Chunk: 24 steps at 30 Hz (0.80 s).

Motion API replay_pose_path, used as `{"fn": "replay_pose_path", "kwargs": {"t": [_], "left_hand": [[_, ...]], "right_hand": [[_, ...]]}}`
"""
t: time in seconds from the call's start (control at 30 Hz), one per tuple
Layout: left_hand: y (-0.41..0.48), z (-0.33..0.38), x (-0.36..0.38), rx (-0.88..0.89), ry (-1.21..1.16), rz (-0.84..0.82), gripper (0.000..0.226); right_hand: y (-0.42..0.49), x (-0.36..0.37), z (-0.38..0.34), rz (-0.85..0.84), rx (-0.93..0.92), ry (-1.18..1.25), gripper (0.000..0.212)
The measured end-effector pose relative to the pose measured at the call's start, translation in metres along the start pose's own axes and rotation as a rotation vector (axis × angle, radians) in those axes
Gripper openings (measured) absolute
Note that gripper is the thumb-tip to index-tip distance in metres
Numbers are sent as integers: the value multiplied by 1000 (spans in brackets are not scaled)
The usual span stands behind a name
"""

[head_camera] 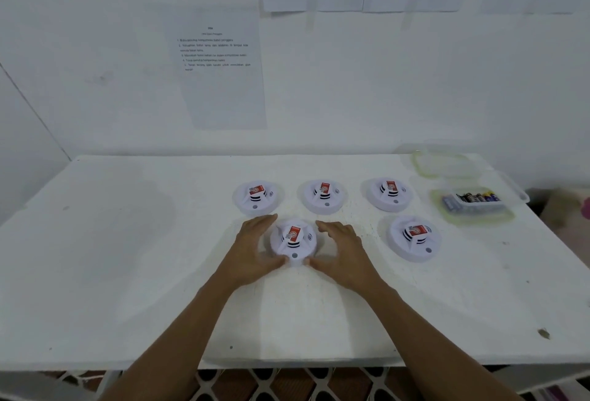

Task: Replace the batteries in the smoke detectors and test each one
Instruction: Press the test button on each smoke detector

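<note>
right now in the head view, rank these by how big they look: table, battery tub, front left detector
1. table
2. battery tub
3. front left detector, nearer the camera yet looks smaller

Wall sheet (220,58) print, red detector labels (293,233); apparently all illegible.

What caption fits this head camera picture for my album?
Left hand and right hand flank one detector; four others and a battery box sit on the table.

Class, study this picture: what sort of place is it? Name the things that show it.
Probably a training or test bench: printed instruction sheets on the wall, five identical smoke detectors laid out on a white table, and a clear tub of batteries.
</note>
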State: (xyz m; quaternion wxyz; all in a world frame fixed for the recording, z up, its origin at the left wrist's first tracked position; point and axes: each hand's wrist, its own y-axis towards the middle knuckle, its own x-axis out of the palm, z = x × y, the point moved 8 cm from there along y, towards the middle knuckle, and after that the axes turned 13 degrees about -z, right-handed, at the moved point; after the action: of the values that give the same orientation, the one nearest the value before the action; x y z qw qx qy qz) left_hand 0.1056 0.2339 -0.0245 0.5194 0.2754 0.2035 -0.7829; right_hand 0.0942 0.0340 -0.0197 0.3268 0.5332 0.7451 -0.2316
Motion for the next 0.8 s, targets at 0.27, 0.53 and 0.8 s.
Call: {"fn": "replay_pose_path", "kwargs": {"t": [0.27,0.53,0.8], "left_hand": [[35,88,43,223,144,38,54],[68,116,125,65,17,-73,59],[79,143,161,47,40,-56,48]], "right_hand": [[-50,-85,27,267,-44,-36,26],[-95,-138,107,451,211,56,27],[-89,-130,135,286,327,178,36]]}}
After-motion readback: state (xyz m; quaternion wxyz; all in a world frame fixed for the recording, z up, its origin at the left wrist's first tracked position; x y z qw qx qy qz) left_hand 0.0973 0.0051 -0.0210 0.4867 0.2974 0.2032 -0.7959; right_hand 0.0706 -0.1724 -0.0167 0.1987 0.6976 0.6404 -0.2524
